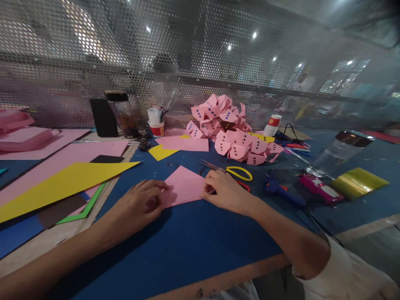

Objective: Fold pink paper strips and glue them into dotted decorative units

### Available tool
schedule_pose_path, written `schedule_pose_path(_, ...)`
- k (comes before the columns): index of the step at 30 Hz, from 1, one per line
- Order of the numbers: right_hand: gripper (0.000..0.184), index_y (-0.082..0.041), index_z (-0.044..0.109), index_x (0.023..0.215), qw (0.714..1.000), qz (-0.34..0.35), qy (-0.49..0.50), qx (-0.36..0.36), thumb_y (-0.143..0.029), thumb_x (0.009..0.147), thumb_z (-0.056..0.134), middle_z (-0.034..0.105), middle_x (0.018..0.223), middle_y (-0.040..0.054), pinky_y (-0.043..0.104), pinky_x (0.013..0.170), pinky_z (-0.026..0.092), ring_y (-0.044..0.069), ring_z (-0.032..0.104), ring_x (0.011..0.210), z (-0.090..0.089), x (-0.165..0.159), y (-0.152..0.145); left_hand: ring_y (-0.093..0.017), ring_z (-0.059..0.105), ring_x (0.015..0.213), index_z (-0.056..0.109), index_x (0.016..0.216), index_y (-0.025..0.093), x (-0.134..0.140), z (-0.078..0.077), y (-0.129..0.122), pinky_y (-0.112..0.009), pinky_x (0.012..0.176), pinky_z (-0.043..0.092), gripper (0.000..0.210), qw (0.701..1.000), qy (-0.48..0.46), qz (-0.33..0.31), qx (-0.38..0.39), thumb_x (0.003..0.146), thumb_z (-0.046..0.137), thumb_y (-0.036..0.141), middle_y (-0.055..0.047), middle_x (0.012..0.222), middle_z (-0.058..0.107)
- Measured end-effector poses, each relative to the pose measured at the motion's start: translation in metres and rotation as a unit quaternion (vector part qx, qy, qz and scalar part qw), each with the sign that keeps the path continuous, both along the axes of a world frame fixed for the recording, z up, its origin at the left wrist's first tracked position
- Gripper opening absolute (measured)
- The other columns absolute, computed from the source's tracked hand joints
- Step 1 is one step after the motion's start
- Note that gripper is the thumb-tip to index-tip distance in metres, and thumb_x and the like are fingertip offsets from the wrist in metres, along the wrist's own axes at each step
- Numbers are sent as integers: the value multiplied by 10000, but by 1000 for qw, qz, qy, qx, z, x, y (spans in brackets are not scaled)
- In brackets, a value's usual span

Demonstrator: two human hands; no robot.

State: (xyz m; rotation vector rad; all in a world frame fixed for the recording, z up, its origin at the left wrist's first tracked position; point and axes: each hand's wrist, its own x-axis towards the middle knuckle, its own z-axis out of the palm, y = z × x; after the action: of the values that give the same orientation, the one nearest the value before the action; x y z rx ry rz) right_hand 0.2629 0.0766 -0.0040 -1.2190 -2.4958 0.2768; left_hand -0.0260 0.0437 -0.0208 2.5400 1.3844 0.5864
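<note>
A square sheet of pink paper [184, 186] lies on the blue table mat with one corner pointing away from me. My left hand [139, 204] is curled round its left corner, index finger on top and thumb close to the near edge. The right corner is pinched between the thumb and fingers of my right hand [226, 191]. Just behind that hand are scissors with yellow handles [239, 172], lying open. A red handle [243, 186] shows partly beyond my right wrist.
Folded pink paper pieces with dark squares [239, 146] are heaped at the back. On the left lie yellow [68, 179] and other coloured sheets. A blue glue gun [283, 189], a magenta object [320, 189] and a clear jar [339, 154] stand right. A perforated metal screen [200, 50] rises behind.
</note>
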Motion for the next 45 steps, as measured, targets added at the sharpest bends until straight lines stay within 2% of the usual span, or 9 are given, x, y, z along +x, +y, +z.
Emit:
schedule_pose_path(9,154,-188,626,783,1000,-2,-9,-10,-296,872,690,600,928,26,328,815,382,181,539,912,2,0,-1,-266,592,1153,553,777,234,1,4,-2,-425,977,473,157,1000,10,3,-2,901,552,331,-47,1282,652)
schedule_pose_path(15,138,-188,630,780,1000,-3,-6,-15,-279,868,686,602,935,30,326,816,375,184,536,919,2,0,0,-260,586,1167,542,757,234,0,5,-1,-423,988,465,149,1000,2,-7,-3,894,555,291,-42,1280,656)
schedule_pose_path(21,129,-187,636,778,1000,4,-2,-22,-265,872,677,602,933,28,320,817,376,183,532,924,3,1,0,-263,583,1174,561,802,238,-4,4,0,-456,1000,450,131,1000,1,-12,-9,919,540,293,-37,1300,645)
schedule_pose_path(26,143,-188,629,768,1000,6,4,-14,-271,866,693,603,913,20,321,807,369,178,534,901,2,1,0,-244,577,1216,601,895,260,-7,3,0,-501,1108,360,166,1000,13,-18,-15,969,503,371,-21,1330,630)
schedule_pose_path(30,149,-191,635,776,1000,8,17,-2,-282,876,698,602,893,12,333,837,364,175,540,900,1,-2,-1,-243,570,1240,631,1034,292,-11,2,2,-532,1171,262,184,999,42,-12,23,981,491,399,-25,1331,638)
schedule_pose_path(34,146,-191,633,778,1000,10,25,0,-272,884,693,605,895,6,347,869,360,172,548,908,0,-5,-2,-243,534,1294,637,1049,301,-17,2,5,-539,1201,201,187,997,60,-12,44,979,495,400,-21,1353,628)
schedule_pose_path(37,157,-186,625,769,1000,8,26,-6,-271,888,684,603,900,8,344,865,366,171,547,909,-1,-4,-3,-241,552,1272,632,1024,297,-18,3,5,-526,1195,239,187,999,42,-6,16,972,504,422,-22,1352,628)
schedule_pose_path(42,143,-187,631,782,999,9,24,-24,-269,892,673,603,922,16,331,843,373,176,546,926,0,-3,-2,-247,576,1231,606,846,256,-15,6,4,-459,1123,392,267,999,-9,10,-43,962,502,473,-38,1352,623)
schedule_pose_path(45,148,-185,634,780,999,7,18,-27,-272,894,670,604,921,21,327,831,373,175,544,916,1,-3,-2,-250,578,1230,604,831,252,-15,6,3,-450,1111,409,278,999,-11,13,-48,954,511,484,-41,1345,629)
